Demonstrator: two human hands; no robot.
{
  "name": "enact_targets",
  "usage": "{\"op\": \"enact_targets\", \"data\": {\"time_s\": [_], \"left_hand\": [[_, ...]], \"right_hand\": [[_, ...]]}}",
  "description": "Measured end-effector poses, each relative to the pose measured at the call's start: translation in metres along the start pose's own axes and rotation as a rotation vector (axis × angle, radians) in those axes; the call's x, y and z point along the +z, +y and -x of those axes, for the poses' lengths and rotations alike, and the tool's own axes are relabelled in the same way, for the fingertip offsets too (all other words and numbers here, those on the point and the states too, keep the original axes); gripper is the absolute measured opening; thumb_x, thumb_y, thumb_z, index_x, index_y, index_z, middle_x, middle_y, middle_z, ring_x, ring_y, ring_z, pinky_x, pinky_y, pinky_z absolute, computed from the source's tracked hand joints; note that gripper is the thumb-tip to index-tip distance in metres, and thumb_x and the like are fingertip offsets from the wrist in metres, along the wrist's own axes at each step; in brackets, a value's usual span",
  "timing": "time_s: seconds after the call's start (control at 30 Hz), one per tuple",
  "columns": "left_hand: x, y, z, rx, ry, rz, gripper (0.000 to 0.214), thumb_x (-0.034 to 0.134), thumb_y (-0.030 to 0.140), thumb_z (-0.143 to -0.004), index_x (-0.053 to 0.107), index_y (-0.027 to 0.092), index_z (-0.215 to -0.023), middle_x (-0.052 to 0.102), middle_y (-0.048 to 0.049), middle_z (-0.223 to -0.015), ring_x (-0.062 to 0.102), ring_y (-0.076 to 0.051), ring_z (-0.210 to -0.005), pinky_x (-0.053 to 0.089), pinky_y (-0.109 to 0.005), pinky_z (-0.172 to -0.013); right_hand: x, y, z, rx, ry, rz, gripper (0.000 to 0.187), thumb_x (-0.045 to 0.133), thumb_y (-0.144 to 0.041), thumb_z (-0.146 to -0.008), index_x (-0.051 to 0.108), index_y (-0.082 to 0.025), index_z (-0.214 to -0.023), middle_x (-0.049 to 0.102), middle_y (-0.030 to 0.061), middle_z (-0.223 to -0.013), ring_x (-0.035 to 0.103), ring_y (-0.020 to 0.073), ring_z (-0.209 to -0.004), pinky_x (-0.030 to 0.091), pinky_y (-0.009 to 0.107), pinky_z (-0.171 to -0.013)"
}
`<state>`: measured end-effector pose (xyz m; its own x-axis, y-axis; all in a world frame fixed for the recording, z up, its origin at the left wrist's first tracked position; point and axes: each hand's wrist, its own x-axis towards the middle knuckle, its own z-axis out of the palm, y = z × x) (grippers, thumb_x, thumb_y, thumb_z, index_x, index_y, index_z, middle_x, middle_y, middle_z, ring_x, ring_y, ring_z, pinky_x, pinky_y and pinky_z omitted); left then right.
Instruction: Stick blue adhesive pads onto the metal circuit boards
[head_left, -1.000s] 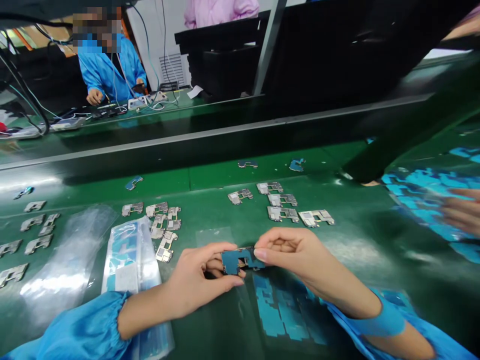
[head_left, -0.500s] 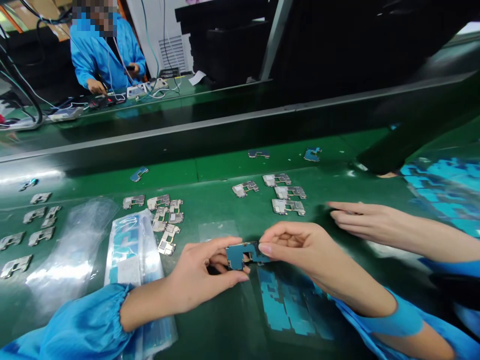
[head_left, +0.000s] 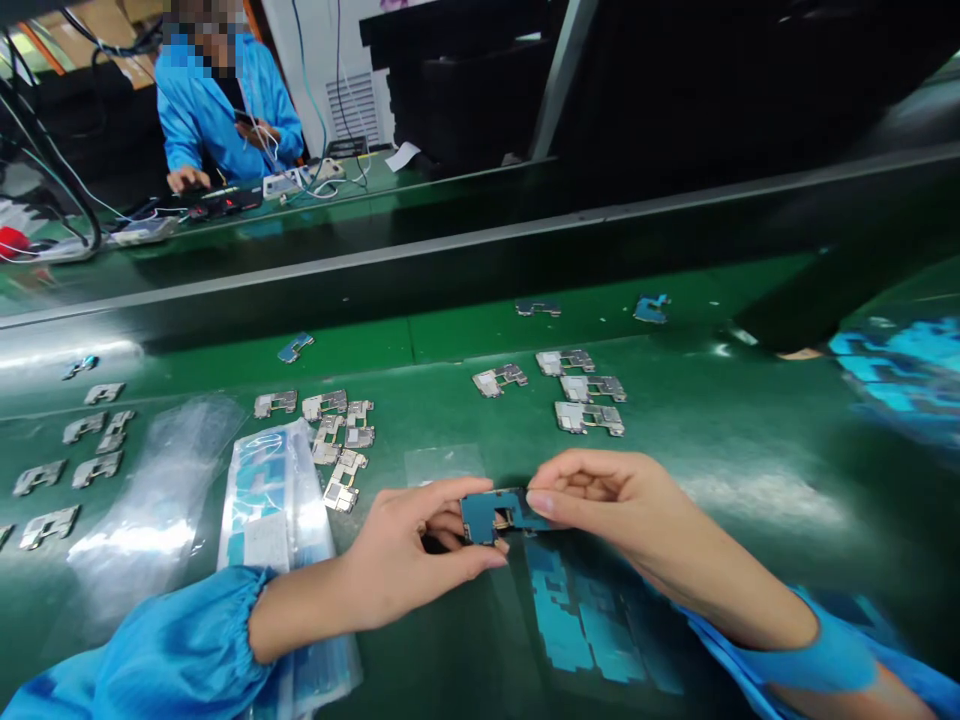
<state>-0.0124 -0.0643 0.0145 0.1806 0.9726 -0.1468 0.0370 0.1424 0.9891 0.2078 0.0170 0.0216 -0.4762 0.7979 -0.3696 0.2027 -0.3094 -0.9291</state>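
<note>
Blue-faced circuit board [head_left: 478, 517] (notched)

Counter [head_left: 427, 405] top: green, smooth, glossy, looks like a plastic mat, hard glare at right. Held circuit board [head_left: 480, 518]: smooth blue film face, low sheen. Loose boards [head_left: 589, 418]: dull silver metal shields. Clear bag [head_left: 157, 500]: thin crinkled plastic, shiny. Packet [head_left: 259, 480]: glossy clear plastic, with a matt label [head_left: 268, 542] that looks like paper. Blue film sheet [head_left: 566, 625]: smooth plastic. Left sleeve [head_left: 180, 640]: thin wrinkled cloth, slight sheen. Scrap [head_left: 403, 156] at back: matt white, paper-like.
</note>
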Motion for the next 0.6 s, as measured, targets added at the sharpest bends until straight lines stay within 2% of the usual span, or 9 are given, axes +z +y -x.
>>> {"op": "enact_targets", "data": {"time_s": [0.3,0.5,0.6], "left_hand": [[0.0012,-0.004,-0.0008,-0.024,0.0,0.052,0.047,0.08,0.027,-0.078,0.068,0.021,-0.122,0.081,-0.007,-0.093,0.077,-0.022,-0.08,0.062,-0.032,-0.072],[0.0016,-0.0078,-0.0017,-0.005,0.024,0.024,0.048,0.08,0.028,-0.076,0.068,0.02,-0.122,0.081,-0.0073,-0.091,0.072,-0.017,-0.067,0.059,-0.029,-0.064],[0.0019,-0.0079,-0.0012,-0.01,0.024,0.016,0.049,0.08,0.03,-0.077,0.068,0.02,-0.124,0.08,-0.0076,-0.092,0.071,-0.017,-0.067,0.059,-0.03,-0.064]], "right_hand": [[0.0032,-0.0015,-0.0011,0.033,-0.009,-0.078,0.029,0.09,-0.042,-0.067,0.076,-0.019,-0.076,0.069,0.0015,-0.069,0.059,0.0131,-0.064,0.05,0.024,-0.062],[0.0061,-0.0016,-0.0024,0.029,-0.014,-0.118,0.027,0.092,-0.039,-0.066,0.076,-0.018,-0.076,0.068,0.001,-0.07,0.059,0.0119,-0.066,0.05,0.023,-0.064],[0.0062,-0.0018,-0.0019,0.026,-0.004,-0.116,0.028,0.092,-0.039,-0.066,0.076,-0.018,-0.076,0.068,0.0014,-0.07,0.059,0.0119,-0.066,0.049,0.022,-0.063]]}}
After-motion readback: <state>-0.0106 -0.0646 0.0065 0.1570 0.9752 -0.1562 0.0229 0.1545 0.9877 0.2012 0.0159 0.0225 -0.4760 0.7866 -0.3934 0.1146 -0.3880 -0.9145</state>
